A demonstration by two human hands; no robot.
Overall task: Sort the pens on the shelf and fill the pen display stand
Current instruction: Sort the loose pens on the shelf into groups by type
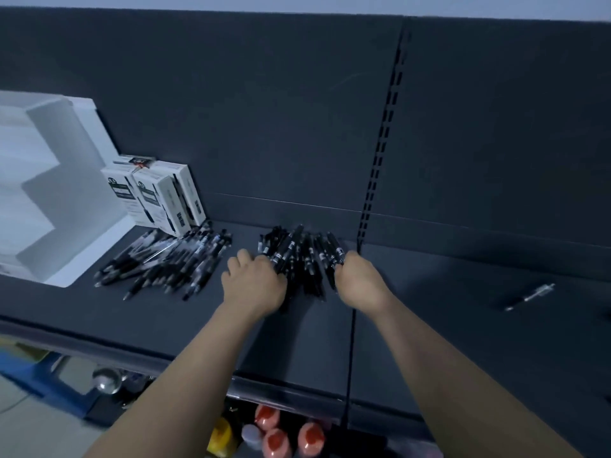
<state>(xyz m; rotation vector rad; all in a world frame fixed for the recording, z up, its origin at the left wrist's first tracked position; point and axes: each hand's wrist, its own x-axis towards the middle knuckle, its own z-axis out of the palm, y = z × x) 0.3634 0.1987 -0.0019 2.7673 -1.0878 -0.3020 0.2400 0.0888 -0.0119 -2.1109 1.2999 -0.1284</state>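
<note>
Pens (299,259) bunched between both hands — left hand (253,284), right hand (358,282) — fingers curled.

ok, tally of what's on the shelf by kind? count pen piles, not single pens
Pen piles: 2, a loose heap and a bunch gripped by left hand and right hand
Stray pen: 1
Pen boxes: 3 visible
Display stand: 1
Total: 7

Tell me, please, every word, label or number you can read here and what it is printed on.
None can be read.
white boxes: dark label panels with print, too blurred.
loose pens: white barrel markings, too small.
pen bundle, held by left hand and right hand: barrel labels, blurred.
</note>
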